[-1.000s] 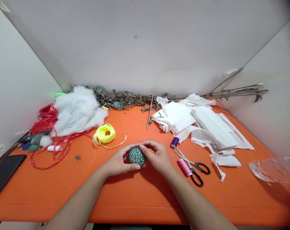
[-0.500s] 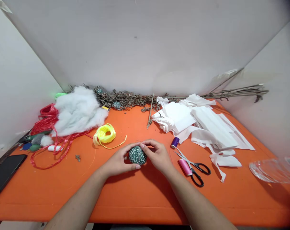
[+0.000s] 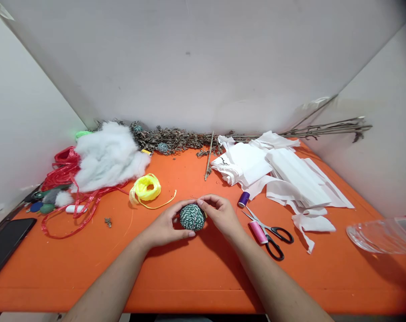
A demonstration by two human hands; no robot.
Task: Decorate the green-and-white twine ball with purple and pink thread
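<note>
Cupping a ball of green-and-white string [image 3: 192,218] between them, two bare hands work over the near middle of an orange surface [image 3: 189,277]; whether the ball rests on it is hard to tell. The left hand [image 3: 166,226] curls round the ball's left side, fingers behind and thumb in front. The right hand [image 3: 223,215] pinches the ball's upper right edge between thumb and forefinger; whether a thread is caught there too is too small to see.

If either grip slackens, the round ball could slip and roll, perhaps off the near edge. Uneven pressure might loosen its windings. To the right, the scissors [image 3: 272,230] lie with their points towards the hands, so a careless reach could prick or snag.

Beside the scissors are a pink spool [image 3: 258,232] and a purple spool [image 3: 243,199], with crumpled white sheets [image 3: 250,165] beyond. On the left are yellow ribbon [image 3: 142,192], red ribbon [image 3: 60,170], a heap of white fluff [image 3: 109,156] and a dark phone [image 3: 8,246]. Dried stems [image 3: 179,136] stretch along the back, against a plain pale wall [image 3: 203,67]. More pale walls enclose both sides.
</note>
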